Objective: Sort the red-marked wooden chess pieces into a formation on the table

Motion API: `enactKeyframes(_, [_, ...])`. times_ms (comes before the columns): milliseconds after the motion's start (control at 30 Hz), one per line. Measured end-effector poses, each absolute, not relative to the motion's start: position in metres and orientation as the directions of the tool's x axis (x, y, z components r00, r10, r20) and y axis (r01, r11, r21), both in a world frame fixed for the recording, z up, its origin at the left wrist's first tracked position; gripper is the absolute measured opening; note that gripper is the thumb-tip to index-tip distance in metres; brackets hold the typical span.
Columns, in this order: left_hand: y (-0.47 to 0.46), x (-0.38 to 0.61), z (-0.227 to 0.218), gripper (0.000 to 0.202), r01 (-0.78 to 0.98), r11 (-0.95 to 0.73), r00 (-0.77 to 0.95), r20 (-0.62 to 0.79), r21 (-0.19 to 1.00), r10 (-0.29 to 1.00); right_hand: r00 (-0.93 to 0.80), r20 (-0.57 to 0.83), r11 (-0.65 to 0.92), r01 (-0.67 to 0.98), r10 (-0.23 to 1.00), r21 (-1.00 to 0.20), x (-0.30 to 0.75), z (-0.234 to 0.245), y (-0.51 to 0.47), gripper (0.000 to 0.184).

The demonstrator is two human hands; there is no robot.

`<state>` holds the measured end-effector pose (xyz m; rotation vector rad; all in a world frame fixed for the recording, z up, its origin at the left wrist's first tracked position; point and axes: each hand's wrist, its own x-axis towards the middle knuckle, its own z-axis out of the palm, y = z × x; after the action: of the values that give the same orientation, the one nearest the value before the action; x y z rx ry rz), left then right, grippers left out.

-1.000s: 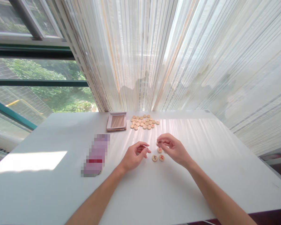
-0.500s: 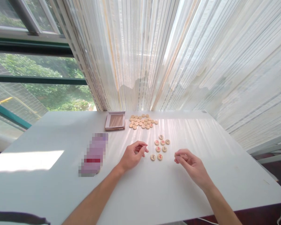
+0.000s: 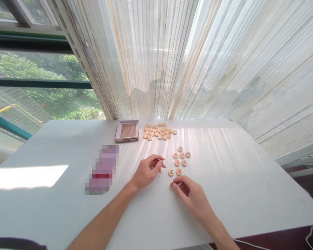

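A round wooden xiangqi piece [image 3: 171,185] with a red character is pinched between the thumb and index finger of my right hand [image 3: 191,194], at or just above the table surface. Just beyond it lie a piece marked in black [image 3: 170,172] and another marked in red [image 3: 179,172]. Several more face-up pieces [image 3: 182,155] form a loose cluster behind these two. To the left of the cluster rests my left hand [image 3: 148,172], its fingers loosely curled and apart, with nothing visible in them.
At the back of the white table [image 3: 135,222] lies a group of wooden pieces [image 3: 156,132], mostly with blank faces up. Left of it is a shallow open box [image 3: 127,131]. A blurred-out purple item [image 3: 103,170] lies on the left. A striped curtain [image 3: 156,62] hangs behind the table.
My right hand has moved left to the front of the face-up cluster, and the piece in its fingers now shows a red mark. My left hand has barely moved.
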<state>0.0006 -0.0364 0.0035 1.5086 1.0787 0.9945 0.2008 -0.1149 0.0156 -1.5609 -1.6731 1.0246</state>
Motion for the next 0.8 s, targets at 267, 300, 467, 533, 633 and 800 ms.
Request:
enactKeyframes(267, [-0.037, 0.000, 0.005, 0.024, 0.152, -0.102, 0.277, 0.057, 0.983, 0.959, -0.029, 0.198, 0.173, 0.626, 0.980, -0.761, 0.191, -0.004, -0.115, 0.015])
enactKeyframes(300, [-0.037, 0.000, 0.005, 0.024, 0.152, -0.098, 0.276, 0.053, 0.983, 0.960, -0.028, 0.223, 0.191, 0.623, 0.975, -0.759, 0.191, -0.006, -0.117, 0.016])
enactKeyframes(467, [-0.037, -0.001, 0.006, 0.024, 0.158, -0.095, 0.280, 0.047, 0.983, 0.959, -0.100, 0.286, 0.286, 0.609, 0.953, -0.740, 0.197, -0.013, -0.128, 0.019])
enactKeyframes(533, [-0.037, -0.001, 0.006, 0.023, 0.159, -0.098, 0.283, 0.050, 0.982, 0.958, -0.157, 0.293, 0.325, 0.619, 0.943, -0.714, 0.200, -0.018, -0.133, 0.023])
enactKeyframes(633, [-0.037, -0.001, 0.005, 0.023, 0.158, -0.102, 0.284, 0.054, 0.982, 0.957, -0.200, 0.319, 0.371, 0.627, 0.926, -0.685, 0.203, -0.024, -0.137, 0.034])
enactKeyframes(800, [-0.036, -0.001, 0.004, 0.025, 0.169, -0.109, 0.276, 0.059, 0.980, 0.959, -0.202, 0.343, 0.391, 0.622, 0.917, -0.678, 0.206, -0.027, -0.139, 0.042])
